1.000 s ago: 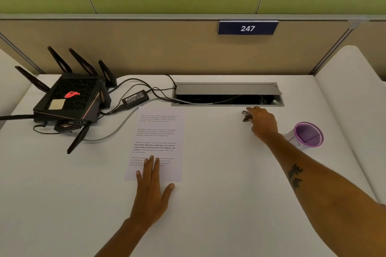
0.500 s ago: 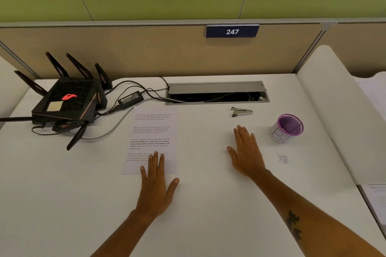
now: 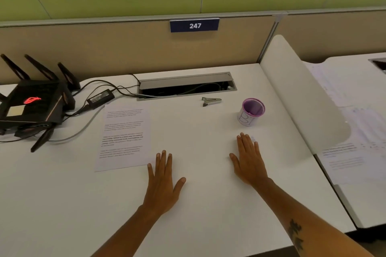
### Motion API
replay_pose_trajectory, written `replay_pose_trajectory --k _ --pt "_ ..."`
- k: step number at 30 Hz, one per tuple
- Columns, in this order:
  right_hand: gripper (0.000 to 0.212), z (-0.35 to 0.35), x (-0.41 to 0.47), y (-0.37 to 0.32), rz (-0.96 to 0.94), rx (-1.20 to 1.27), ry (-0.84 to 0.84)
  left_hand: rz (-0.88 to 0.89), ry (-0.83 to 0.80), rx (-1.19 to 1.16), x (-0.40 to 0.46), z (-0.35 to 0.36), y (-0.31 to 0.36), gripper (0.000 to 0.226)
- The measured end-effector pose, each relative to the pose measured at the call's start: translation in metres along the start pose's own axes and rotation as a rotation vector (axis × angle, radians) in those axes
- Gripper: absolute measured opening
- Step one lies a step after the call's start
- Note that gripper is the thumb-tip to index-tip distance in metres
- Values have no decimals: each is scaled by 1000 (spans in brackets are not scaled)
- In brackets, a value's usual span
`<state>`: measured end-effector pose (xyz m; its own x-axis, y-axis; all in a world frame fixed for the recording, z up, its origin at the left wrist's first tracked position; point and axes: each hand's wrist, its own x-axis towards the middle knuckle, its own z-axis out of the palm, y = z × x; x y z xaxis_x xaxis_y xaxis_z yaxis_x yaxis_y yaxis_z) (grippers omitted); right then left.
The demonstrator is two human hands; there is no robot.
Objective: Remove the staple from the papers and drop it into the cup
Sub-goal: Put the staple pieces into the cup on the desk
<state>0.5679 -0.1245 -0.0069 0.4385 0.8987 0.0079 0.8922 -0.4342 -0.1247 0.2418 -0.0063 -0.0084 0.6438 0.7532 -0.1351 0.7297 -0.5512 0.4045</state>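
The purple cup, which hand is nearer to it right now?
Right. The right hand lies flat just in front of the cup; the left hand lies farther away, beside the papers.

Bare forearms, tattooed right forearm (image 3: 295, 236)

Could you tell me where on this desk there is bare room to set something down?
The widest bare patch lies between the papers and the cup, in front of the staple remover and beyond the left hand and right hand. The near desk edge below the papers is bare too. It is crowded at the far left, round the router, adapter and cables.
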Motion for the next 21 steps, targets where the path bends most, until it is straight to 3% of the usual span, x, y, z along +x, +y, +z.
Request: replay_pose_trajectory --k 7,12,21 --pt "77 -11 -18 55 172 -15 10 42 -69 65 5 33 27 93" --pt "83 -11 -13 84 279 -50 -35 55 3 120 4 40 28 87" --pt "87 2 9 72 198 -37 -97 55 54 148 2 40 30 83"
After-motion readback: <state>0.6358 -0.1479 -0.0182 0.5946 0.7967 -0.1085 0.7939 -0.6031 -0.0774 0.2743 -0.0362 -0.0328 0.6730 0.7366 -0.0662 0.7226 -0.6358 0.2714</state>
